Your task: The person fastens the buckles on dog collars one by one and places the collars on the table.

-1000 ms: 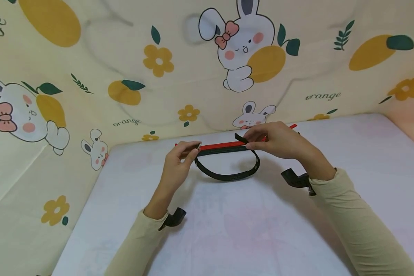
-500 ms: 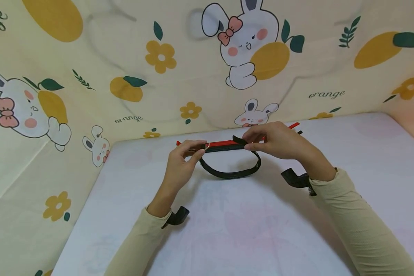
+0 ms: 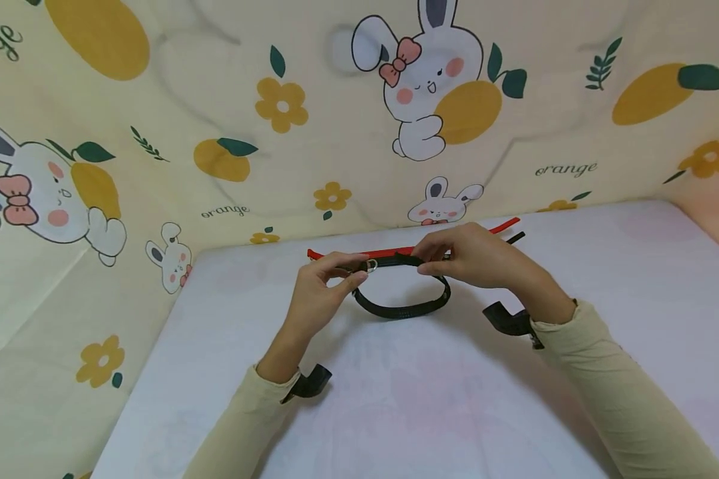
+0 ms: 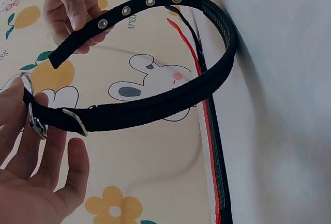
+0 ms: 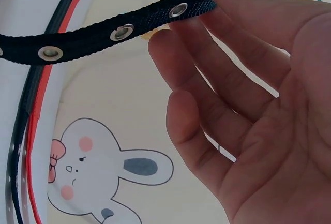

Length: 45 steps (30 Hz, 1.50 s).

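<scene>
A black collar (image 3: 403,311) is bent into a loop over the white table, its lower curve toward the person. The left hand (image 3: 317,293) pinches its buckle end between thumb and fingers. In the left wrist view the metal buckle (image 4: 36,123) shows at those fingertips, with a metal loop (image 4: 76,121) along the band. The other end has several metal eyelets (image 5: 50,53). The right hand (image 3: 470,256) pinches this end between thumb and index finger, its other fingers loosely bent. A short gap separates the strap tip (image 4: 58,58) from the buckle.
Behind the hands, a red strap (image 3: 506,225) and another black strap (image 3: 517,237) lie side by side along the back of the white table (image 3: 395,386). Cloth (image 3: 347,153) printed with rabbits and oranges hangs directly behind the table's back edge. Each sleeve carries a black wrist mount (image 3: 311,382).
The left hand has shifted right with the buckle end, narrowing the loop. The strap tip, raised beside the right fingers earlier, now points lower and toward the buckle.
</scene>
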Each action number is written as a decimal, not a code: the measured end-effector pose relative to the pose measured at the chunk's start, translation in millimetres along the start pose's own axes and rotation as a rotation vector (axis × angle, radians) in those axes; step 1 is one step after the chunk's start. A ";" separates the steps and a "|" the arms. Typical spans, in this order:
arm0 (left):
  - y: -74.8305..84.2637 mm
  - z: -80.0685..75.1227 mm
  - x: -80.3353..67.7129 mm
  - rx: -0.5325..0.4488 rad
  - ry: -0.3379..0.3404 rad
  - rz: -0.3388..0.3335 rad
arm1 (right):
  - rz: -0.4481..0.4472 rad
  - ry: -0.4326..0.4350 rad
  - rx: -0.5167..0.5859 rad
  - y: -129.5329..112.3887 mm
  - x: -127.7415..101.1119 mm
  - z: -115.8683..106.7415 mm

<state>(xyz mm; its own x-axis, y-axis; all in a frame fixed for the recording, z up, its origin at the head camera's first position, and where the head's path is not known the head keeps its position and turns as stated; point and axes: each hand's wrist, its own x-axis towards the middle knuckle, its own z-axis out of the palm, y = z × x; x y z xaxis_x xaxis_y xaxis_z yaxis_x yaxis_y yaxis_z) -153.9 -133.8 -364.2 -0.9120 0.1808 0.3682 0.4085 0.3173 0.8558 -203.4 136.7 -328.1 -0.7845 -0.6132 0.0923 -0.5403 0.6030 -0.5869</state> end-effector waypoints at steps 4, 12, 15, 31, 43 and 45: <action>1.9 1.3 -3.0 0.010 -0.013 -0.010 | -0.015 -0.030 -0.009 -1.3 -0.2 5.6; 3.5 4.2 -2.1 0.027 -0.033 -0.023 | -0.054 -0.027 -0.033 -7.7 0.4 8.5; 2.7 5.0 -1.5 0.027 -0.039 -0.028 | -0.070 -0.029 -0.033 -9.3 -0.3 9.3; 2.6 10.8 -3.9 0.014 -0.064 -0.019 | -0.131 -0.002 -0.038 -19.0 -0.2 15.4; 2.6 10.7 -4.6 0.063 0.036 -0.059 | -0.111 -0.003 -0.001 -17.5 1.9 20.4; 2.3 10.4 -5.0 0.071 0.057 -0.069 | -0.102 -0.028 -0.001 -14.4 1.8 19.9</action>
<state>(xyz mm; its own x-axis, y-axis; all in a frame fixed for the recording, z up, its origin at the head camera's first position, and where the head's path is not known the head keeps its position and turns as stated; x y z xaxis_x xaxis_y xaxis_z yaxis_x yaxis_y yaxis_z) -148.0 -124.3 -367.8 -0.9378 0.1033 0.3315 0.3446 0.3922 0.8529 -190.9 116.7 -335.5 -0.7163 -0.6857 0.1291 -0.6175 0.5369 -0.5748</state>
